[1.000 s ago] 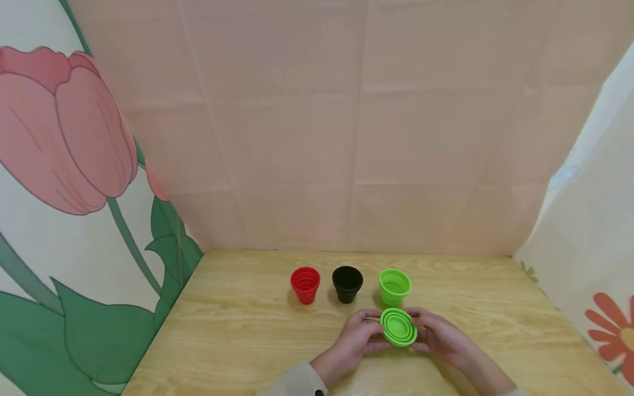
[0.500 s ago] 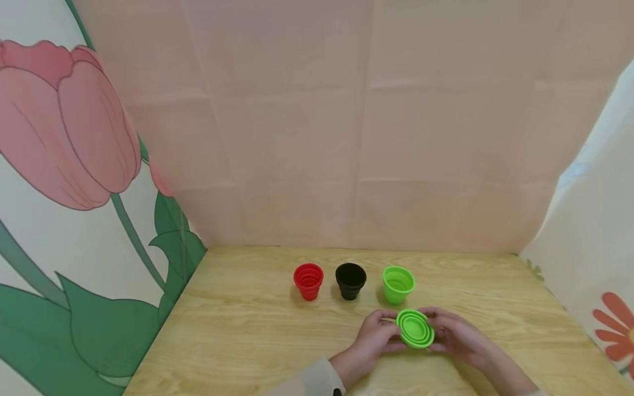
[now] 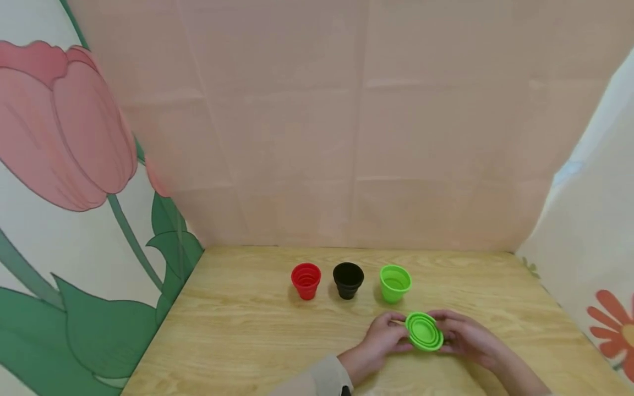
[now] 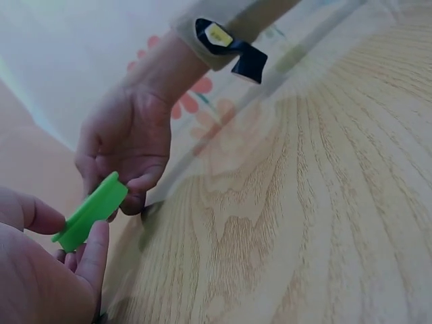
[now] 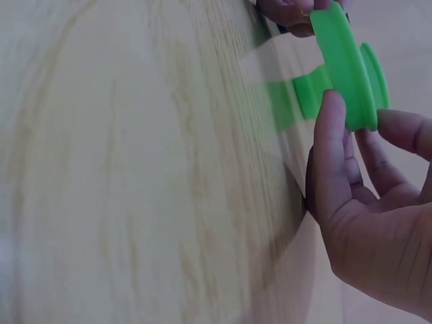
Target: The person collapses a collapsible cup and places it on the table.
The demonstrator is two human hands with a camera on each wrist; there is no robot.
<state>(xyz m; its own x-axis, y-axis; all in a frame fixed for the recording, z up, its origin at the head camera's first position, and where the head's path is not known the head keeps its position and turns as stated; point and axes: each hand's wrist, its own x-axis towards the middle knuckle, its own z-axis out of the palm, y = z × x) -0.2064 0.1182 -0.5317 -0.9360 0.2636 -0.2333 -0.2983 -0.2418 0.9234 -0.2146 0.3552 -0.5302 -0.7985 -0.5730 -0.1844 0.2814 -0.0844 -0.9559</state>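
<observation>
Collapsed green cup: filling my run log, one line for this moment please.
left hand grips collapsed green cup | right hand grips it too | above table

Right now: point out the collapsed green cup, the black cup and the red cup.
collapsed green cup [image 3: 424, 331], head view, centre of its folded rings, between both hands.
black cup [image 3: 348, 281], head view, outer wall below the rim.
red cup [image 3: 306, 281], head view, outer wall below the rim.

three upright cups [image 3: 348, 281] stand in a row on the bench [image 3: 238, 341]; before the rightmost, a flattened cup [image 3: 424, 331] sits between left hand [image 3: 383, 344] and right hand [image 3: 468, 338].
</observation>
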